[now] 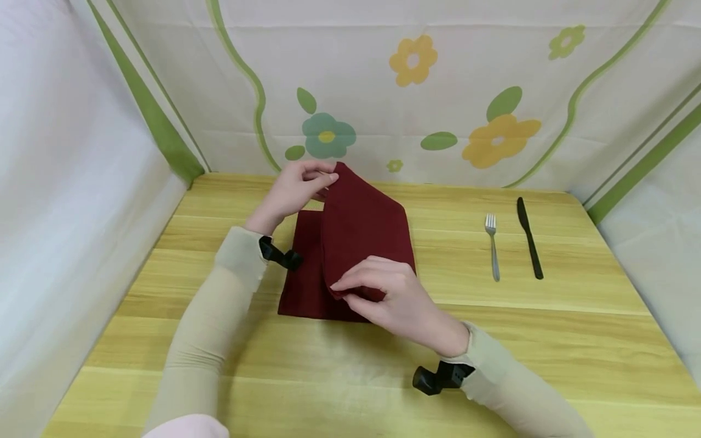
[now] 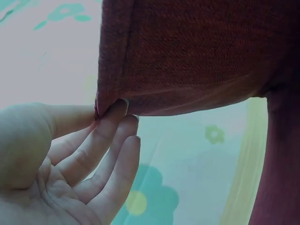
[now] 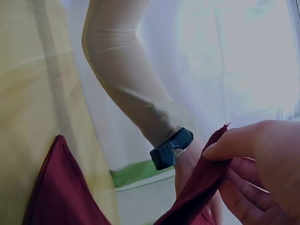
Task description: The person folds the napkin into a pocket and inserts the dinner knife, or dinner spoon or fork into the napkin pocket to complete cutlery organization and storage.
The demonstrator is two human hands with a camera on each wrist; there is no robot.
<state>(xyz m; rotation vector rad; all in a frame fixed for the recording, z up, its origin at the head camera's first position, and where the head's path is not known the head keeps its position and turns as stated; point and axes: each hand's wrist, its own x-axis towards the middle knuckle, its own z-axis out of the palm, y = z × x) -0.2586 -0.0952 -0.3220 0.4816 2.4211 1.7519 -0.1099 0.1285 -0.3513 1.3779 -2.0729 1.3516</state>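
Note:
A dark red cloth napkin (image 1: 364,225) lies partly on the wooden table, its left edge lifted and folded over toward the right. At the far corner of that raised edge, my left hand (image 1: 298,190) pinches the fabric between thumb and fingers, as the left wrist view shows with the napkin (image 2: 187,56) above the fingertips. My right hand (image 1: 397,298) pinches the near corner of the same edge. In the right wrist view the held corner (image 3: 206,173) rises between thumb and fingers, while another corner of the cloth lies flat on the table.
To the right on the table (image 1: 575,340) lie a silver fork (image 1: 493,246) and a black knife (image 1: 529,238), side by side. A white curtain (image 1: 350,73) with printed flowers hangs behind the table, and white cloth walls stand at both sides.

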